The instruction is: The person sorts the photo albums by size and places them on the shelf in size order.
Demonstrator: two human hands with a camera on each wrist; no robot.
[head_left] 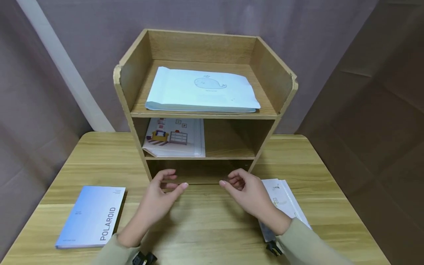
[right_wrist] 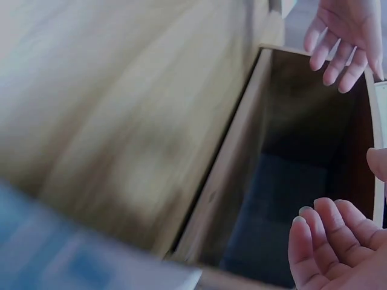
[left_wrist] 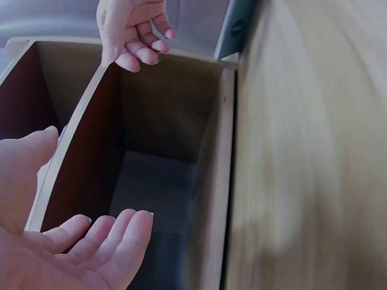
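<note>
A small wooden shelf (head_left: 207, 115) with three levels stands on the table. Before its bottom compartment (head_left: 202, 172), my left hand (head_left: 160, 198) is on the left and my right hand (head_left: 248, 195) on the right. Both have loosely bent fingers, thumbs apart, and hold nothing. In the left wrist view, the fingers (left_wrist: 130, 241) of my left hand overlap the compartment's opening, palm turned up. The right wrist view has the fingers (right_wrist: 329, 238) of my right hand at that same opening. Partly hidden behind my right wrist lies a pale booklet (head_left: 281, 197).
On the top level lies a white book (head_left: 185, 90) with a whale drawing. A book with a furniture picture (head_left: 179, 138) occupies the middle level's left side. A blue POLAROID book (head_left: 89, 217) lies on the table (head_left: 202, 235) at the left. Curtains (head_left: 205, 16) hang behind.
</note>
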